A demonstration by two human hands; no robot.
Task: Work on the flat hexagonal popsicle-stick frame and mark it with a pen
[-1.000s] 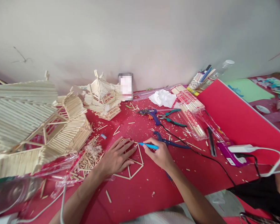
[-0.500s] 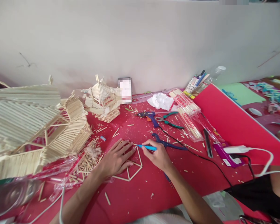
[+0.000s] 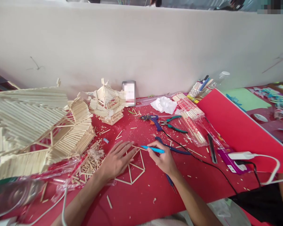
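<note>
My left hand (image 3: 115,160) lies flat with fingers spread on a flat frame of thin wooden sticks (image 3: 133,171) on the red table (image 3: 141,191). My right hand (image 3: 163,160) is closed round a light blue pen-like tool (image 3: 153,149). The tool's tip points left at the frame's upper edge, near my left fingertips. Blue-handled pliers (image 3: 172,148) lie just behind my right hand.
Large stick-built models (image 3: 37,125) fill the left; a smaller one (image 3: 107,103) stands by the wall. Loose stick offcuts (image 3: 91,160), a glue gun (image 3: 152,119), green pliers (image 3: 175,125), packets of sticks (image 3: 192,116), a purple power strip (image 3: 232,161) with cables and a raised red board (image 3: 240,122) lie around.
The camera tilted up slightly, so everything sits lower in view. My right hand with the blue tool moved a little to the right; my left hand stays on the frame.
</note>
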